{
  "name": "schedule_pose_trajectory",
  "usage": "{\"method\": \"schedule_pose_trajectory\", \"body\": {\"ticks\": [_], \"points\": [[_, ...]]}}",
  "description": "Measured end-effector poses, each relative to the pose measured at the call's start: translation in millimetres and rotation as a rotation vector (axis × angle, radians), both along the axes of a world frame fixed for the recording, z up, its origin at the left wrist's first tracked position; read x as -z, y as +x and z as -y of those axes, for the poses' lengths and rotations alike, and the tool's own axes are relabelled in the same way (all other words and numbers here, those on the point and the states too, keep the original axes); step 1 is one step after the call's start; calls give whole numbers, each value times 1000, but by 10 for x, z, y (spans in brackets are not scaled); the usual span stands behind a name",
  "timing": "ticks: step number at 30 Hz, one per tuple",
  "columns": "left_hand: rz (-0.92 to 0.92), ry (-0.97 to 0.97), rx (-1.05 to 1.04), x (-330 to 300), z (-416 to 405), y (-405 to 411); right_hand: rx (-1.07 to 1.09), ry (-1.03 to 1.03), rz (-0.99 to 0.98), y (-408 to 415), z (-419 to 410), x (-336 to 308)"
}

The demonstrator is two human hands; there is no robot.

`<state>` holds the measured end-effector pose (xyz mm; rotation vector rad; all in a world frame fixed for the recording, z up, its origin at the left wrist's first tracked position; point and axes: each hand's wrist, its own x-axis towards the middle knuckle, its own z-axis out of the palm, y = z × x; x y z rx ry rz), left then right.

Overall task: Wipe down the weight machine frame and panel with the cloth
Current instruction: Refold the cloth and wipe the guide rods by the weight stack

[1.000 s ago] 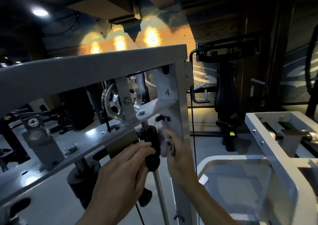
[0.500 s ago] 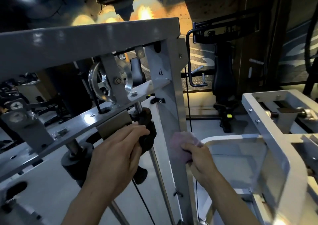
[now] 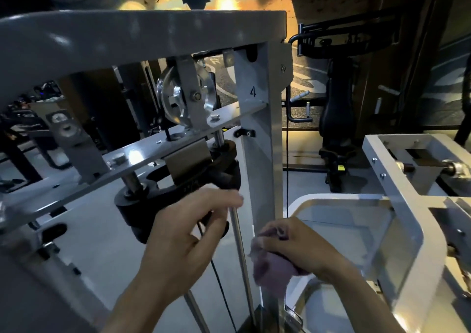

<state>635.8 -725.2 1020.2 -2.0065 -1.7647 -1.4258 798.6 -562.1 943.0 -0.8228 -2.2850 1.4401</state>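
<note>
The grey weight machine frame fills the left and centre, with an upright post marked 4. My right hand grips a bunched pale purple cloth and holds it against the lower part of that post. My left hand is curled around the black weight carriage and its knob beside the steel guide rod. A pulley wheel hangs under the top beam.
A white frame of a neighbouring machine stands close on the right. A black bench machine is behind the post. A thin black cable runs down beside the post. More gym equipment sits at far left.
My right hand has slid the cloth down the upright post, from near the 4 mark to its lower part. My left hand has stayed on the black carriage.
</note>
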Motion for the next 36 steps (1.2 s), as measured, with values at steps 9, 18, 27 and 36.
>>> {"method": "schedule_pose_trajectory", "body": {"ticks": [9,18,27,36], "points": [[761,-563,163,886,315,166,-256,248,147,-26,573,-195],[753,-718,273,895,587,-84,-202,156,49,-85,798,-241],[887,-738,401,927,707,-126,-304,104,47,-2,875,-300],[966,-327,339,896,860,-86,-37,307,-171,-83,1182,-134]]}}
